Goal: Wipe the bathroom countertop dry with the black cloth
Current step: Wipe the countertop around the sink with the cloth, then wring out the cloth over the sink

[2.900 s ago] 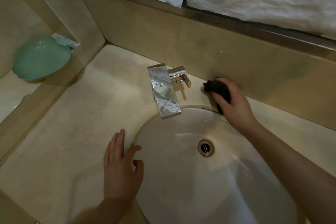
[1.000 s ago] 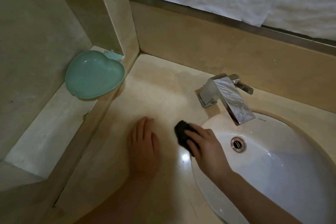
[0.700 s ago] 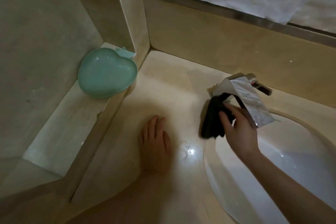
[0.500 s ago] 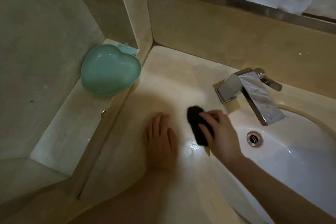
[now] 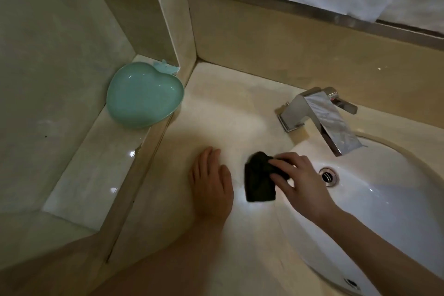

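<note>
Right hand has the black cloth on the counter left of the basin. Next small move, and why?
Probably sweep the black cloth left and back toward the corner. The right hand presses it on the countertop by the sink rim, and the stretch toward the faucet looks unwiped. The left hand lies flat beside it and may need to shift.

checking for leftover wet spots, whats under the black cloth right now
The black cloth lies on the beige countertop beside the sink, with the right hand holding it. The patch under the cloth is covered, so its wetness cannot be seen.
</note>
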### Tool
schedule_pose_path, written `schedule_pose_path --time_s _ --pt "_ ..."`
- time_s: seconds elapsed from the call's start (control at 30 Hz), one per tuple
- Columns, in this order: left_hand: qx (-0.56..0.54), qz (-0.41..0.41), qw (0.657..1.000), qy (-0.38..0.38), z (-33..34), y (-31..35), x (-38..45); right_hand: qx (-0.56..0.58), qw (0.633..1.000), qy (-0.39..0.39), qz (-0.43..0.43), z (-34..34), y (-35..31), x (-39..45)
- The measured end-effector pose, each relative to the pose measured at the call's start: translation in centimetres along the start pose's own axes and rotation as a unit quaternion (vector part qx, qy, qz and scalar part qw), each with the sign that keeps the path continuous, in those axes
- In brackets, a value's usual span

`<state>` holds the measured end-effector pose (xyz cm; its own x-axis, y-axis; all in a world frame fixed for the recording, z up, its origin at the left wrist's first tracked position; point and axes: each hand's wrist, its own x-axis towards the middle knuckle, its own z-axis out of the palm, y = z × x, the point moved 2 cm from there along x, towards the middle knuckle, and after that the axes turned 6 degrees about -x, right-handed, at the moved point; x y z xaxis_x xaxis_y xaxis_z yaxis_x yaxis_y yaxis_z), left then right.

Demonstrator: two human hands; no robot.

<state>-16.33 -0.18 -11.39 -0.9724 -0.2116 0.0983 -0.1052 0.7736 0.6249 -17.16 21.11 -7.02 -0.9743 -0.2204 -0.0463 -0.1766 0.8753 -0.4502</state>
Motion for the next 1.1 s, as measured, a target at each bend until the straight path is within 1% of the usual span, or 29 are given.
schedule_pose_path --time_s 0.07,0.17,0.27,0.33,0.4,0.47,0.53,0.57,0.6,0.63,0.7,0.8,0.87,0.97,1.03,1.1 --pt "-0.013 0.006 1.0 0.004 0.0 0.1 -0.1 -0.015 1.0 -0.009 0.008 1.8 -1.2 0.0" --pt "-0.03 -0.002 1.0 0.001 -0.3 0.0 0.0 -0.038 0.997 -0.062 -0.036 3.3 -3.0 -3.9" --pt "-0.073 -0.008 0.997 -0.018 -0.8 -0.1 -0.1 -0.052 0.99 -0.115 -0.059 2.5 -3.1 -9.3" --pt "-0.073 0.004 0.997 -0.03 -1.0 -0.3 -0.4 -0.066 0.986 -0.139 -0.069 1.9 -2.6 -12.3" --pt "-0.062 0.001 0.995 -0.077 -1.3 -0.3 -0.6 -0.095 0.983 -0.141 -0.068 1.0 -1.8 -14.5" --pt "-0.036 -0.027 0.99 -0.13 -1.6 0.0 -0.7 -0.113 0.986 -0.114 -0.045 -0.2 -0.5 -15.6" --pt "-0.015 -0.058 0.986 -0.157 -2.0 1.6 -1.6 -0.079 0.993 -0.085 0.008 -2.3 0.6 -15.9" --pt "-0.05 -0.069 0.983 -0.163 -2.2 3.2 -2.3 -0.049 0.995 -0.084 0.038 -3.9 0.9 -16.0" --pt "-0.107 -0.081 0.973 -0.188 -2.5 5.5 -3.3 -0.032 0.996 -0.064 0.059 -5.6 1.2 -15.9" --pt "-0.171 -0.092 0.952 -0.235 -2.8 8.1 -4.5 -0.025 0.997 -0.039 0.065 -7.1 1.3 -15.8" --pt "-0.277 -0.103 0.898 -0.325 -2.9 13.3 -7.2 -0.001 0.997 -0.025 0.08 -10.0 1.0 -15.4" --pt "-0.345 -0.093 0.846 -0.395 -3.0 20.3 -9.9 0.082 0.992 0.033 0.094 -14.6 -0.4 -15.2" --pt "-0.37 -0.132 0.828 -0.4 -3.3 23.5 -10.3 0.139 0.979 0.08 0.122 -17.0 -0.8 -15.6" --pt "-0.398 -0.205 0.81 -0.379 -3.7 26.0 -10.4 0.195 0.961 0.139 0.136 -19.8 -0.5 -17.0" --pt "-0.411 -0.21 0.8 -0.383 -4.0 27.2 -10.7 0.21 0.956 0.157 0.131 -20.7 0.0 -18.2" --pt "-0.43 -0.203 0.789 -0.389 -4.5 28.7 -11.5 0.227 0.952 0.158 0.132 -20.9 0.9 -19.4"
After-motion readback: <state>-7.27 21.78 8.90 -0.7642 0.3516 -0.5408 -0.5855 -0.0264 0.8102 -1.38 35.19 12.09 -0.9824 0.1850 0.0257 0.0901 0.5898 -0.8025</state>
